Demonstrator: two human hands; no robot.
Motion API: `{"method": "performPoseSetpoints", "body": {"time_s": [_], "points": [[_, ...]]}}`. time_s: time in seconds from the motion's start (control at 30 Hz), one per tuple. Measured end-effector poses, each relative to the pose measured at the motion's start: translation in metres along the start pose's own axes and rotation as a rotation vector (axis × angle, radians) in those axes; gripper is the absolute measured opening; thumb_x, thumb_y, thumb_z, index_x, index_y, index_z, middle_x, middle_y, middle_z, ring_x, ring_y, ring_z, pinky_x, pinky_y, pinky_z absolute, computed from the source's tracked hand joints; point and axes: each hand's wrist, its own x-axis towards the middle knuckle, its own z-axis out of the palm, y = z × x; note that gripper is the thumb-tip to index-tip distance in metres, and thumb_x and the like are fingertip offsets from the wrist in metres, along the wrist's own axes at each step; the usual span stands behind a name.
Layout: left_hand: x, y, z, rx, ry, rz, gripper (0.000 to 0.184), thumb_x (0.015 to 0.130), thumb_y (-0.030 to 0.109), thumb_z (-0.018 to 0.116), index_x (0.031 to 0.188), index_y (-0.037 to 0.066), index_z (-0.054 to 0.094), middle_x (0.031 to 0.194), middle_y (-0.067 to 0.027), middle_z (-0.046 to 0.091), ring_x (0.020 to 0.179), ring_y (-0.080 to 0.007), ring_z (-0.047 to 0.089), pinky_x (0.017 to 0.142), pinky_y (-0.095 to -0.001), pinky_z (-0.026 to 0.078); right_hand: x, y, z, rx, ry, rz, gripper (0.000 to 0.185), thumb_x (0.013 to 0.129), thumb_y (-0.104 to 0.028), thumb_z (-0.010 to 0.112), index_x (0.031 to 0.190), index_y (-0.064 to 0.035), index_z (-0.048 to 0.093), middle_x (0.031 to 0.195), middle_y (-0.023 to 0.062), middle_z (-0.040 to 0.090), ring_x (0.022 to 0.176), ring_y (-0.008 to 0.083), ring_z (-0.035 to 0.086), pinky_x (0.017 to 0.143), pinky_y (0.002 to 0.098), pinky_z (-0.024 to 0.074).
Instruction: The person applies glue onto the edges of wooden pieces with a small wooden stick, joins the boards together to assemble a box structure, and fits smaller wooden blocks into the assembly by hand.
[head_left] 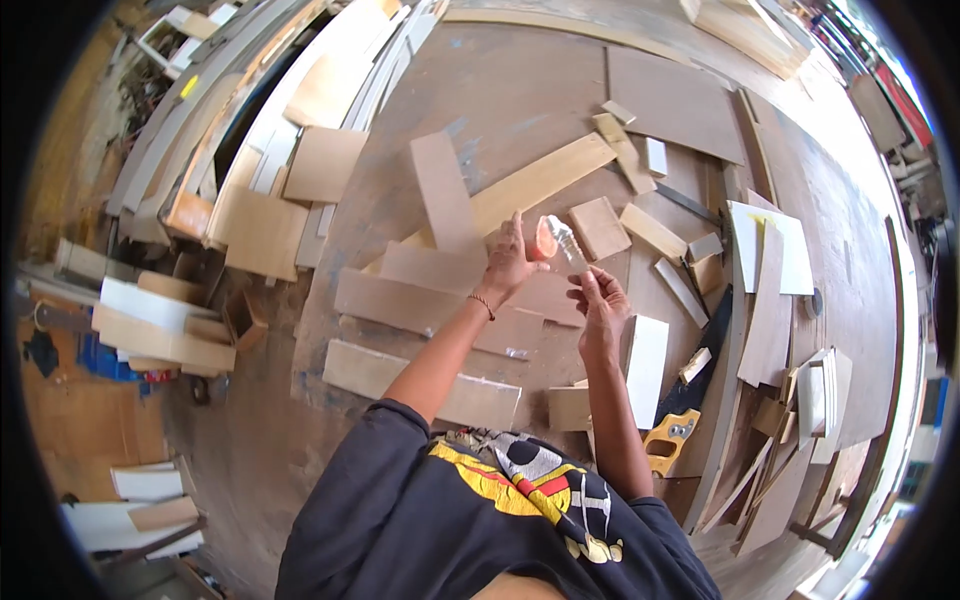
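Note:
Near the middle of the view, my left hand [510,268] is beside a small orange object [545,240], its fingers spread and the thumb against the object's lower edge. My right hand [602,303] is closed on the lower end of a clear, shiny strip-like item [569,246], whose upper end meets the orange object. Both hands are over the workbench, above flat wooden boards [430,305]. A light wooden block [600,228] lies just right of the clear item.
A saw with a yellow handle [672,436] lies right of my right forearm. Long boards [270,110] are stacked at the left. More offcuts [800,400] lean at the right, and a white panel [647,365] stands near my right wrist.

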Motion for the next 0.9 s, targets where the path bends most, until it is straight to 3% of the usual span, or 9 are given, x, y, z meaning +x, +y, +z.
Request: {"method": "performPoseSetpoints", "body": {"time_s": [0.13,0.27,0.43,0.53,0.6,0.67,0.73,0.8,0.9], "points": [[-0.033,0.002,-0.068,-0.026,0.075,-0.09,0.066,0.07,0.014,0.075,0.123,-0.003,0.041,0.108,-0.0192,0.053,0.105,-0.0309,0.052,0.089,-0.037,0.044,-0.026,0.011,0.013,0.117,-0.155,0.12,0.025,0.086,-0.022,0.064,0.101,-0.0021,0.059,0.084,0.0079,0.067,0.071,0.0106,0.062,0.06,0.021,0.0435],[-0.121,-0.018,-0.136,-0.078,0.353,-0.29,0.046,0.077,0.012,0.068,0.117,-0.001,0.05,0.099,-0.0116,0.057,0.085,-0.0195,0.056,0.07,-0.0293,0.048,-0.068,0.035,0.042,-0.002,-0.393,0.289,0.022,0.091,-0.025,0.056,0.097,-0.0041,0.053,0.084,0.0094,0.067,0.072,0.0134,0.063,0.065,0.0231,0.0472],[-0.238,-0.045,-0.177,0.015,0.735,-0.457,0.039,0.078,0.007,0.064,0.112,-0.003,0.05,0.095,-0.0122,0.052,0.077,-0.0214,0.051,0.076,-0.0337,0.045,-0.12,0.062,0.077,-0.313,-0.611,0.38,0.028,0.095,-0.031,0.047,0.095,-0.0035,0.049,0.089,0.0101,0.066,0.082,0.0164,0.063,0.072,0.0287,0.0467],[-0.273,-0.066,-0.176,-0.227,0.908,-0.799,0.047,0.078,0.006,0.064,0.119,-0.005,0.043,0.1,-0.0132,0.051,0.081,-0.0214,0.051,0.08,-0.0344,0.045,-0.15,0.086,0.085,-0.402,-0.688,0.274,0.028,0.096,-0.03,0.046,0.098,-0.003,0.049,0.091,0.0101,0.066,0.086,0.0186,0.063,0.071,0.0291,0.047],[-0.277,-0.051,-0.183,-0.753,0.918,-1.007,0.057,0.08,0.005,0.064,0.128,-0.003,0.035,0.112,-0.0129,0.046,0.089,-0.0134,0.048,0.077,-0.0261,0.046,-0.161,0.102,0.086,-0.413,-0.7,0.224,0.028,0.095,-0.03,0.047,0.096,-0.0017,0.05,0.084,0.0071,0.064,0.079,0.0149,0.059,0.066,0.0273,0.0444],[-0.284,-0.073,-0.178,-0.701,0.917,-0.956,0.06,0.079,0.007,0.065,0.129,-0.003,0.034,0.114,-0.0156,0.045,0.092,-0.0167,0.049,0.079,-0.0281,0.046,-0.163,0.106,0.088,-0.642,-0.854,0.144,0.03,0.095,-0.033,0.046,0.098,-0.0037,0.049,0.107,0.0109,0.061,0.096,0.017,0.057,0.079,0.0303,0.0458],[-0.276,-0.065,-0.193,-0.11,0.747,-0.797,0.069,0.076,0.014,0.069,0.129,-0.008,0.031,0.117,-0.022,0.042,0.101,-0.0274,0.05,0.087,-0.0354,0.043,-0.174,0.108,0.091,-0.656,-0.83,0.08,0.03,0.095,-0.033,0.048,0.094,-0.0032,0.05,0.093,0.0062,0.059,0.083,0.0137,0.053,0.074,0.0281,0.0438],[-0.269,-0.068,-0.2,-0.137,0.687,-0.821,0.075,0.075,0.02,0.071,0.13,-0.009,0.028,0.119,-0.0265,0.038,0.106,-0.0342,0.049,0.089,-0.0372,0.043,-0.184,0.107,0.095,-0.701,-0.758,-0.093,0.028,0.094,-0.028,0.05,0.092,-0.0002,0.051,0.067,0.0052,0.049,0.064,0.0139,0.044,0.059,0.0299,0.0396],[-0.259,-0.088,-0.197,0.293,0.615,-0.777,0.077,0.077,0.03,0.07,0.128,-0.01,0.028,0.116,-0.0292,0.037,0.106,-0.0437,0.045,0.089,-0.0429,0.043,-0.196,0.102,0.098,-0.783,-0.703,-0.089,0.026,0.094,-0.025,0.05,0.091,0.0009,0.05,0.078,0.0122,0.058,0.068,0.0195,0.051,0.063,0.0331,0.0425]]}}
